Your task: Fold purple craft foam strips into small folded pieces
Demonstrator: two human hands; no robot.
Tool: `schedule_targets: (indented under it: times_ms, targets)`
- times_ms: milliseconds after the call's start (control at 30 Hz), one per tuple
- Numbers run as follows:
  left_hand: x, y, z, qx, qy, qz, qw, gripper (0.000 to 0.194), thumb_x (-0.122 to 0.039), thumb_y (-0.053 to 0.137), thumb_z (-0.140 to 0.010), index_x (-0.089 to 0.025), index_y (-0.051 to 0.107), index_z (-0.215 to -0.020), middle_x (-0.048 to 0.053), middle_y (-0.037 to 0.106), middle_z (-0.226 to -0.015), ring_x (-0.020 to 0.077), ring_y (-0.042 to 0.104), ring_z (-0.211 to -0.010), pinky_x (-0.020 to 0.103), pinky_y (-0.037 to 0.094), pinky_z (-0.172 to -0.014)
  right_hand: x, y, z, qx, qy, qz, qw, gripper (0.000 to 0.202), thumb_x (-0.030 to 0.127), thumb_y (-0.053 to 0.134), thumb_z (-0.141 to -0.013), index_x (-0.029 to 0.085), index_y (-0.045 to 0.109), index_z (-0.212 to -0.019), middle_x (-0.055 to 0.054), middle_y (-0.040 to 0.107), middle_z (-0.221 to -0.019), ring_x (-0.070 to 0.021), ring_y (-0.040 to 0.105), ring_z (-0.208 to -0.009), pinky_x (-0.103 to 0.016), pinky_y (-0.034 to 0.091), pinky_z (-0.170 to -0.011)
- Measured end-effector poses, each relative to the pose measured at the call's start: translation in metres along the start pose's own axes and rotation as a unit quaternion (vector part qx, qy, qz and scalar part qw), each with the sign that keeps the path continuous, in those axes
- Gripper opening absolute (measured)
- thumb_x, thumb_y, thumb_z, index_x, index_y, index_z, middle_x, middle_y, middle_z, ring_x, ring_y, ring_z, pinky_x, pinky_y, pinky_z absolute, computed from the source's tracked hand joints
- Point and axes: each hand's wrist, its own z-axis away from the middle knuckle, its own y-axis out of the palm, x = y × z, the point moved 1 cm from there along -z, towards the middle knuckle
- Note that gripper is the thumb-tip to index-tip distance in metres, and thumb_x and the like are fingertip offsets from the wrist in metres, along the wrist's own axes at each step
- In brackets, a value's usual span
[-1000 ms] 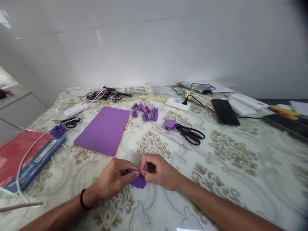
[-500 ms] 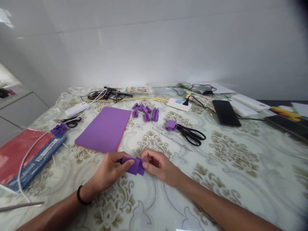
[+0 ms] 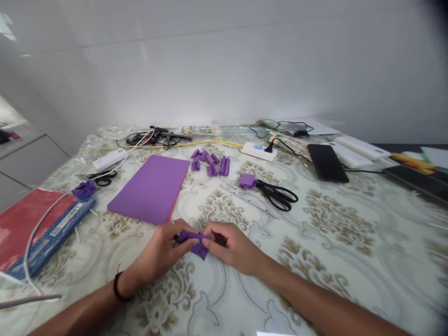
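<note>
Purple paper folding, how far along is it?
Some seems done: a group of small folded bits lies beside the big purple sheet. One piece is in hand, pinched by the left hand and right hand. Maybe left: the little squares by the scissors, flat on top, and that big sheet, which looks uncut. I can't tell how many are needed.

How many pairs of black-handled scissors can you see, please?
2: one pair at left, by the crumpled purple paper; the other pair right of centre, near the clear ruler. More may be hidden.
</note>
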Motion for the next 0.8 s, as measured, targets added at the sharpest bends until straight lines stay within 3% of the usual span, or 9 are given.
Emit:
schedule_targets:
  times_ms: [333,500,800]
  targets:
    - [-0.0036,-0.0010,0.0008,0.034,-0.030,0.048,0.998,0.024,-0.034,0.063,-0.097,-0.019,0.080,-0.098,0.006,0.079,-0.091,0.0172,0.069,-0.077,0.026,0.053,-0.070,0.0009,-0.0001,0.0019,0.003,-0.014,0.027,1.000,0.017,0.027,0.061,-0.089,0.019,0.060,-0.074,0.004,0.051,-0.063,-0.0119,0.044,-0.058,-0.023,0.032,-0.054]
    - [-0.0055,-0.0018,0.0000,0.038,-0.044,0.063,0.996,0.024,-0.034,0.064,-0.096,-0.017,0.080,-0.094,0.005,0.078,-0.085,0.0164,0.069,-0.074,0.024,0.053,-0.068,0.0025,0.0004,0.0022,0.003,-0.029,0.045,0.999,0.020,0.028,0.058,-0.094,0.019,0.061,-0.078,0.003,0.054,-0.065,-0.0123,0.046,-0.058,-0.024,0.034,-0.055]
    - [-0.0025,0.0018,0.0020,0.064,-0.090,0.182,0.977,0.028,-0.040,0.071,-0.092,-0.014,0.078,-0.097,0.007,0.076,-0.088,0.0176,0.069,-0.076,0.027,0.060,-0.066,0.0044,-0.0001,0.0024,0.017,-0.055,0.059,0.997,0.030,0.035,0.053,-0.100,0.020,0.058,-0.074,0.001,0.054,-0.069,-0.0143,0.048,-0.064,-0.027,0.035,-0.061]
